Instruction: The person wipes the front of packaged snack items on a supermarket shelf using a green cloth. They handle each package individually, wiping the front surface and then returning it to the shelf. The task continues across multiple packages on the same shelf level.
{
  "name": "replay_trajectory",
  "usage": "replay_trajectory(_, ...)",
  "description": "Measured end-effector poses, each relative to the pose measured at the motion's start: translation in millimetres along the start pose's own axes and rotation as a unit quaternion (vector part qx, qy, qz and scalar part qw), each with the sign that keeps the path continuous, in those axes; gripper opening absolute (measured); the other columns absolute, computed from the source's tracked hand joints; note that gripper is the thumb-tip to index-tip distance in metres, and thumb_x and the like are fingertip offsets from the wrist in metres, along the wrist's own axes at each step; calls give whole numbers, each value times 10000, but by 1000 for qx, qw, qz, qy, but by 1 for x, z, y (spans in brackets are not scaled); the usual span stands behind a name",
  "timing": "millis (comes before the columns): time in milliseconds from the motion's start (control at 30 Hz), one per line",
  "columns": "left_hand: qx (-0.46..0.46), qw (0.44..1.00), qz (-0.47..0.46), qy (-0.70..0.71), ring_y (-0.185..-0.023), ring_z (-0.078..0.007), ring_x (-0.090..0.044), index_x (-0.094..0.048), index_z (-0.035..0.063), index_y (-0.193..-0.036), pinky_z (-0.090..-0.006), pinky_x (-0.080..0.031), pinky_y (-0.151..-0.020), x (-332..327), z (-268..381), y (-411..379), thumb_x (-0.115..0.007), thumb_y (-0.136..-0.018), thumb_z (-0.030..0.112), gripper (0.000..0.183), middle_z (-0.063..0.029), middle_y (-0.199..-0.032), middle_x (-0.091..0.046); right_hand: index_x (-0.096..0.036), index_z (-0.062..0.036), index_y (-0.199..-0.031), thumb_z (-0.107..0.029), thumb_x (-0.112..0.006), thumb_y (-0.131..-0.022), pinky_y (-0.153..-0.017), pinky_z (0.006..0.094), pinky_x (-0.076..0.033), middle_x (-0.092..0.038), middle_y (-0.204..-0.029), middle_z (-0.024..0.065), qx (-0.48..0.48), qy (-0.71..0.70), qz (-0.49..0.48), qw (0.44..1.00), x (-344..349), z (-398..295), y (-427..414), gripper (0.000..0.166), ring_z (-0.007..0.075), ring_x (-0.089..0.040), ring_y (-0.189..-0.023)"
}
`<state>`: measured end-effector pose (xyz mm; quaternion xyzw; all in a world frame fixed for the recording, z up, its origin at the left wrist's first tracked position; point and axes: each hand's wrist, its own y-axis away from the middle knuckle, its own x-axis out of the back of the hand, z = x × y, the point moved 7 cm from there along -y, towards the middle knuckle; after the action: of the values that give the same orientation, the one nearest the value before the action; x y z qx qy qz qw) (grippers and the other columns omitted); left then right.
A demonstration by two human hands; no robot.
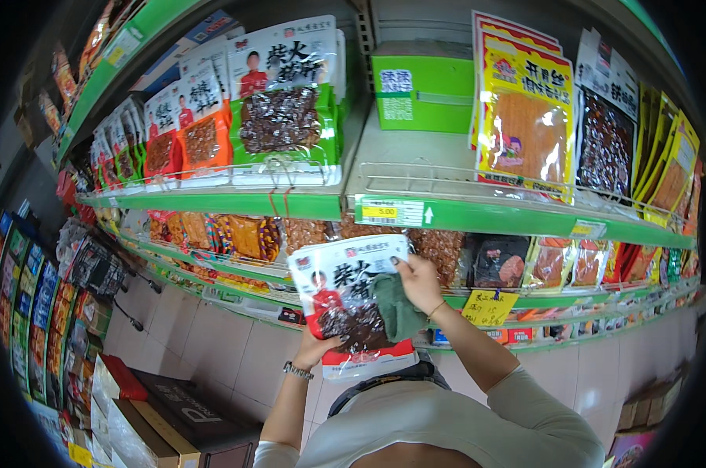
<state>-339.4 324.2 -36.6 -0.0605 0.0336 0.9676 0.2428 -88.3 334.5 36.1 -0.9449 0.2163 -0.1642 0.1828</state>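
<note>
Before my body I hold a white and red plastic snack packet (353, 345) with a clear window onto dark, glossy food; it seems to lie on at least one more packet. My left hand (317, 348) grips its lower left edge, thumb on the front. At the upper right corner, my right hand (417, 284) pinches the packet's edge. A dark green cloth (395, 307) hangs from my right hand across the packet's right half. Some of the packet's print is hidden behind the cloth.
A green-edged shelf (505, 219) with a wire rail runs ahead, bearing a green and white packet (279, 117), yellow packets (525, 111) and a green box (426, 93). Lower shelves hold more packets. A shopping cart (98, 266) stands left; cartons (154, 433) sit on the floor at lower left.
</note>
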Motion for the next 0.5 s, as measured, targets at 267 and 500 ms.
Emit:
replay_trajectory(267, -57, 988, -117, -79, -635, -62, -568, -582, 4, -950, -207, -466, -543, -77, 44, -95, -728, -667, 27, 319, -20, -771, -629, -584, 43, -830, -140, -540, -819, -564, 342, -415, -584, -647, 159, -1, 63, 116, 991, 101, 33, -39, 188, 258, -534, -574)
replay_trajectory(500, -172, 966, -114, -156, -868, -141, -600, -528, -3, -1047, -278, -480, -776, -102, 76, -164, -768, -634, 77, 483, -87, -978, -628, -577, -1, -981, -169, -486, -839, -813, 412, -417, -586, -978, 200, 73, 293, 93, 949, 133, 24, -83, 238, 343, -543, -907)
